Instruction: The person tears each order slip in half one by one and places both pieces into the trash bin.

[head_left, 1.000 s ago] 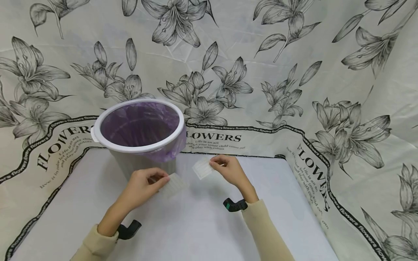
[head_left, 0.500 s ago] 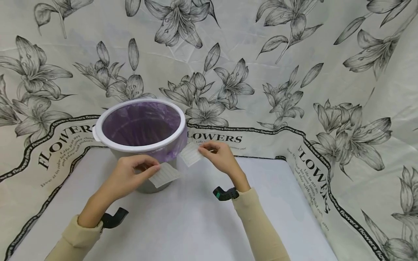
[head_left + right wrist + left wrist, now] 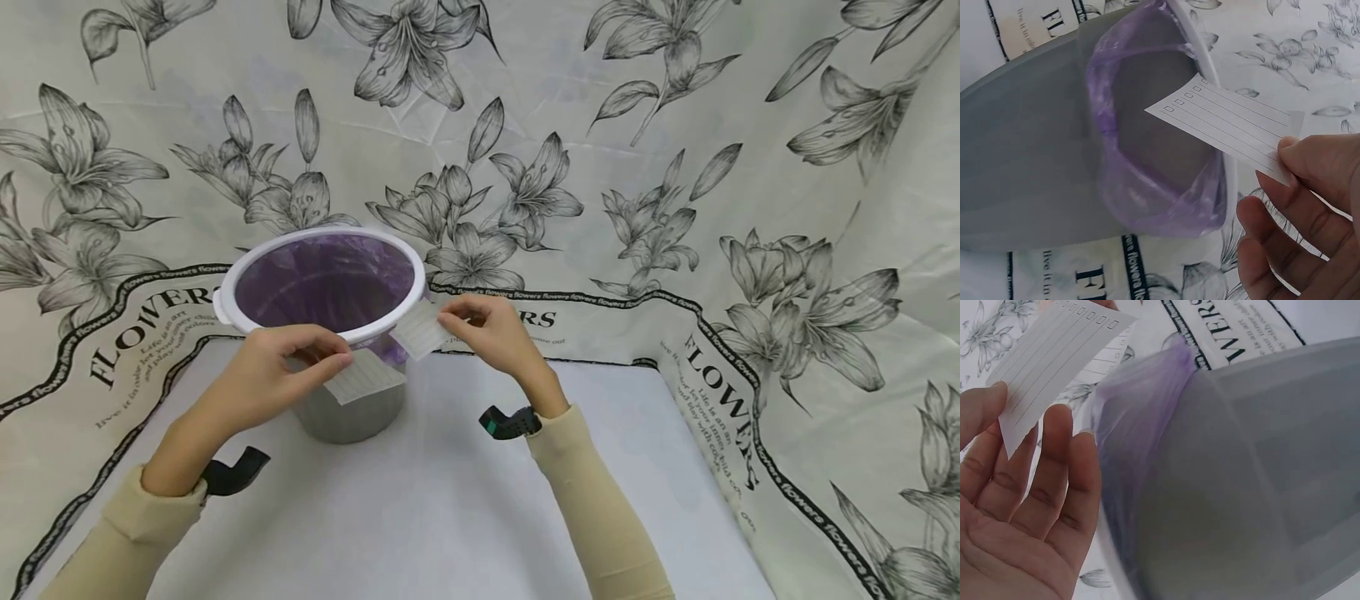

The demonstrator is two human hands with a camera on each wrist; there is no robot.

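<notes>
My left hand [image 3: 273, 371] pinches a small sheet of lined paper [image 3: 367, 379] between thumb and index finger, in front of the trash bin [image 3: 348, 421]. Another lined sheet [image 3: 420, 329] is pinched the same way by my right hand [image 3: 491, 333], close to the bin's right side. In the right wrist view, small checkboxes run along one end of the right sheet [image 3: 1229, 125]. The left wrist view shows similar boxes on the left sheet [image 3: 1063, 362]. A purple bag [image 3: 352, 258] lines the bin and hangs over its white rim.
The bin stands on a white tabletop [image 3: 420, 517], toward its back left. Floral cloth [image 3: 652, 217] rises behind and on both sides of the table. A black strap device [image 3: 236, 471] is on my left wrist, and another [image 3: 510, 422] on my right.
Both hands have risen and moved left with their sheets, from low in front of the bin to near its rim. The bin stays where it was.
</notes>
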